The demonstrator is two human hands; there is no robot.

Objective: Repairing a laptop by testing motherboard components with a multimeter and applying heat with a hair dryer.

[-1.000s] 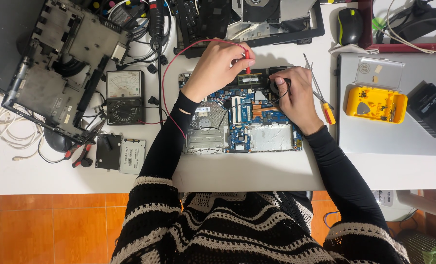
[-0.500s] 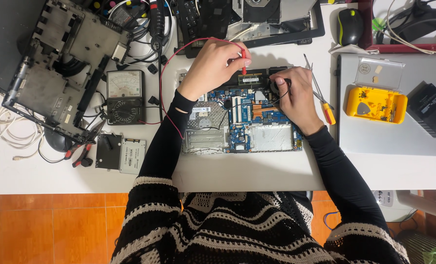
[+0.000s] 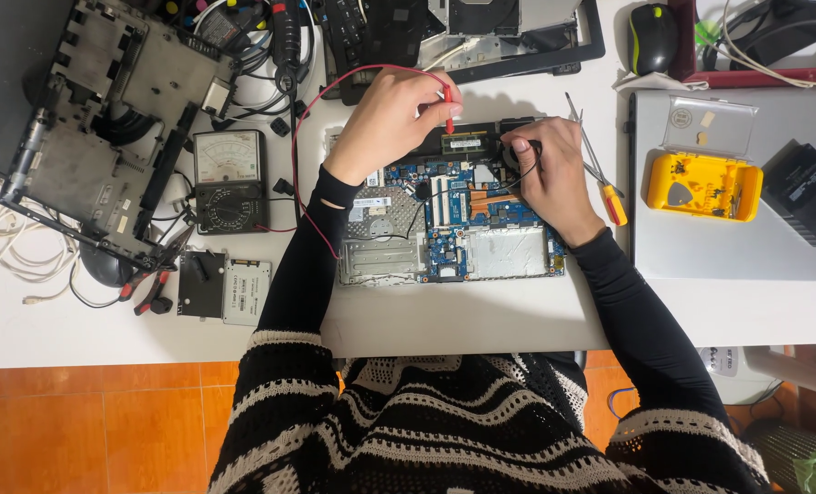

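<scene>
A blue laptop motherboard (image 3: pixel 454 224) lies on the white table in front of me. My left hand (image 3: pixel 390 119) pinches a red test probe (image 3: pixel 448 117), its tip pointing down at the board's top edge by a green memory module (image 3: pixel 467 144). A red lead (image 3: pixel 300 146) runs from it toward the analog multimeter (image 3: pixel 230 180) on the left. My right hand (image 3: pixel 550 174) grips a black test probe (image 3: pixel 521 157) pressed to the board near the top right, its black lead (image 3: pixel 426 209) crossing the board.
A stripped laptop chassis (image 3: pixel 106 119) lies far left, a drive (image 3: pixel 223 288) and red-handled pliers (image 3: pixel 147 293) below it. A screwdriver (image 3: pixel 598 178) sits right of my right hand. A yellow bit case (image 3: pixel 701 186) and black adapter (image 3: pixel 806 192) rest on a silver laptop (image 3: pixel 746 247). Mouse (image 3: pixel 653 37) at back.
My left hand has shifted the red probe very slightly along the top edge of the board. My right hand stays in place.
</scene>
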